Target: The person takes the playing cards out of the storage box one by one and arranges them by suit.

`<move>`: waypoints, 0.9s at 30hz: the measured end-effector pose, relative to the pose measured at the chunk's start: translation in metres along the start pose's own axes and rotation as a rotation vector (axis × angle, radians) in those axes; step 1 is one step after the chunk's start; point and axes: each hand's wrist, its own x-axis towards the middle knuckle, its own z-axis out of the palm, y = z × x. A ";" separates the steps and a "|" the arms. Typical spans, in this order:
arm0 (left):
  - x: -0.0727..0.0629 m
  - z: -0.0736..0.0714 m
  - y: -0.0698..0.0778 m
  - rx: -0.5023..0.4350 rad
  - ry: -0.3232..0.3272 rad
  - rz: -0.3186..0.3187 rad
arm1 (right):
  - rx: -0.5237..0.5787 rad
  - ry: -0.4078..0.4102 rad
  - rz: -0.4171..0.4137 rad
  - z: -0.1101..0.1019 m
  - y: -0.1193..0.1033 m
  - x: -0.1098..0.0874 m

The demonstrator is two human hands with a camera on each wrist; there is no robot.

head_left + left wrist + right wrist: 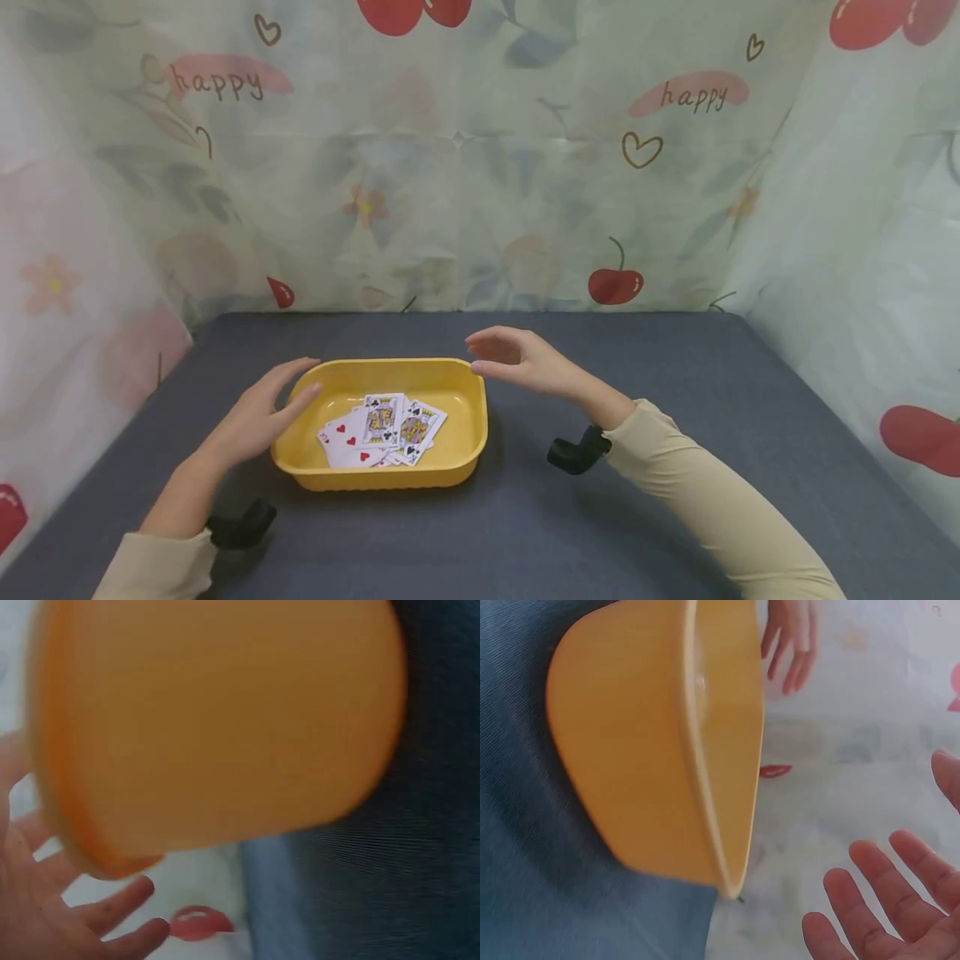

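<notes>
A yellow plastic basin [378, 479] sits on the dark cloth, left of centre in the head view. Several playing cards [382, 421] lie loosely piled inside it, kings and red hearts showing. My left hand [251, 417] is at the basin's left end, thumb over the rim and fingers spread along the outside; the left wrist view shows these fingers extended beside the rim. At the opposite end, my right hand [528, 360] hovers by the far right corner, fingers loosely bent. In the right wrist view its fingers [855, 907] are spread apart from the basin, holding nothing.
Dark blue-grey cloth [637, 533] covers the table. Pale printed curtains [457, 183] with cherries, hearts and the word "happy" stand behind it and along both sides. A black strap mount [243, 525] is on the left wrist, another black mount [577, 452] on the right.
</notes>
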 end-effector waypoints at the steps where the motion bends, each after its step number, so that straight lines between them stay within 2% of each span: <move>1: 0.000 0.002 -0.003 -0.006 0.005 0.006 | 0.002 0.000 0.006 0.002 -0.001 0.003; 13: 0.001 0.023 -0.017 -0.001 0.004 0.020 | 0.030 -0.037 0.052 0.027 -0.012 0.042; 21: -0.001 0.025 -0.019 -0.023 0.018 -0.012 | 0.020 -0.095 0.105 0.046 -0.015 0.070; 27: 0.001 0.026 -0.019 -0.026 0.022 0.001 | 0.002 -0.158 0.131 0.063 -0.012 0.089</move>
